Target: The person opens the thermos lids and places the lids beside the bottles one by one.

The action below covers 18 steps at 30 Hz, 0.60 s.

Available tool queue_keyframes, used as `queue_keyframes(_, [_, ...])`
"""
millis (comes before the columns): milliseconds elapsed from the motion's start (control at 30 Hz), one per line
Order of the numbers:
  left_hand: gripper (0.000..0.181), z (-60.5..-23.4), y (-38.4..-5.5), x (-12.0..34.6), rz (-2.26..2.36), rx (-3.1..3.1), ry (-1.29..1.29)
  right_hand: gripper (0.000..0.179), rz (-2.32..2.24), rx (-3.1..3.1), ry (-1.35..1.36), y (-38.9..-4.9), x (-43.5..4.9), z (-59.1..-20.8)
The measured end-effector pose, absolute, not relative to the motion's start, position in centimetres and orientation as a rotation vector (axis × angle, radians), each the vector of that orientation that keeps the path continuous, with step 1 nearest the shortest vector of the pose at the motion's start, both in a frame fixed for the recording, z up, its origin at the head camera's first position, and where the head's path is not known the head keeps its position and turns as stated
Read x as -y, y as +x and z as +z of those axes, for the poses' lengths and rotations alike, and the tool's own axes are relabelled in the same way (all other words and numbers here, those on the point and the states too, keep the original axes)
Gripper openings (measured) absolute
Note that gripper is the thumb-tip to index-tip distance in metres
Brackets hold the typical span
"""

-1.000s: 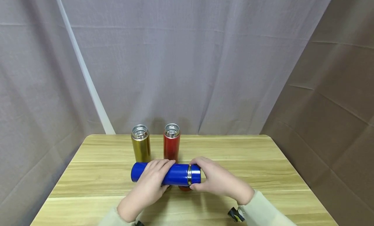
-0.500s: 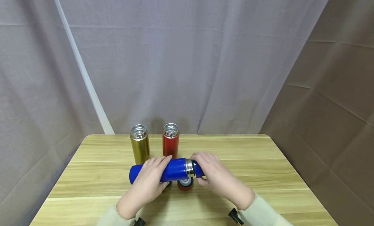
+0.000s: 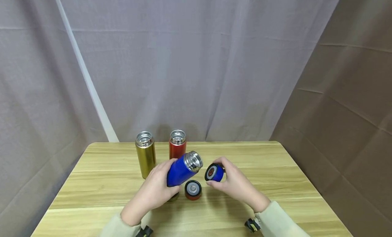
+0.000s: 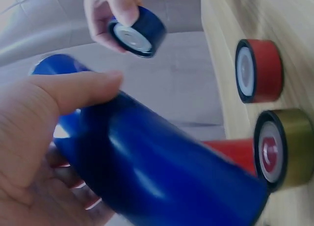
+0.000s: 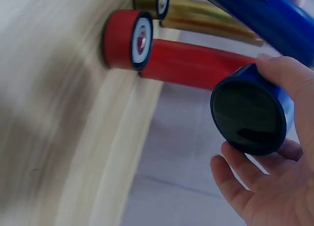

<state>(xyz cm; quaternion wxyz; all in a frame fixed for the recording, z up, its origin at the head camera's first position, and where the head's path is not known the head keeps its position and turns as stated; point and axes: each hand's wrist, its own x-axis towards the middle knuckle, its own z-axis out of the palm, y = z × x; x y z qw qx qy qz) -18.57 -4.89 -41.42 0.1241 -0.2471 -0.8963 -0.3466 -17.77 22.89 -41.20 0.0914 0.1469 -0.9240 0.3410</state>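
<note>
My left hand (image 3: pixel 157 184) grips a blue thermos bottle (image 3: pixel 180 170) round its body, tilted with its bare steel mouth up and to the right. In my right hand (image 3: pixel 234 182) is the blue lid (image 3: pixel 215 173), pinched between thumb and fingers, its grey inner side turned toward the bottle. A gap separates lid and bottle. Below them a red lid (image 3: pixel 193 190) lies on the table with its inner side up. Beside it is a gold lid (image 4: pixel 284 150), mostly hidden by my left hand in the head view. The right wrist view shows the blue lid's dark flat top.
Behind my hands stand a gold thermos bottle (image 3: pixel 146 158) and a red thermos bottle (image 3: pixel 177 148), both upright and uncapped. They rest on a wooden table (image 3: pixel 269 175), with grey curtains (image 3: pixel 190 66) at its back and sides.
The blue lid has come off the bottle and moved right with my right hand. My left hand has tilted the bottle from nearly level to mouth-up, uncovering the red lid.
</note>
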Motion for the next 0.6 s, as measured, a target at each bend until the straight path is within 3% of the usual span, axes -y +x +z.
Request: queue_keyframes(600, [0.079, -40.3, -20.9, -0.8, -1.453, 2.444, -0.755, 0.057, 1.085, 2.797, 0.287, -18.0, -25.7, -44.8])
